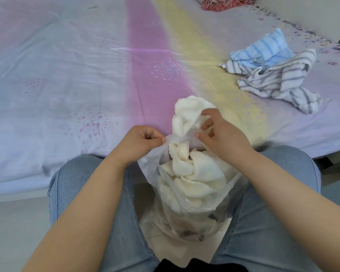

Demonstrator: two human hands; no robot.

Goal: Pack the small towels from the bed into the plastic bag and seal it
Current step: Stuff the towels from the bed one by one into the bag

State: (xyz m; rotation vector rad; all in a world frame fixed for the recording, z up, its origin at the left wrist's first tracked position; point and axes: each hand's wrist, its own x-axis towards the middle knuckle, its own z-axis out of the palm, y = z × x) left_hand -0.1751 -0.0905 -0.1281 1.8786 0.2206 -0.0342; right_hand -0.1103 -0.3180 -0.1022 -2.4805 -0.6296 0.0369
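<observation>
My left hand pinches rim of plastic bag, fingers clamped on film, holding mouth open between my knees. My right hand grips white towel, fingers curled round it; half sits in bag, half sticks up above rim. Best approach, I judge: keep rim taut, push towel down deep, leave seal strip free. Striped towel and blue towel lie on bed, well apart from bag. No readable brand or writing.
</observation>
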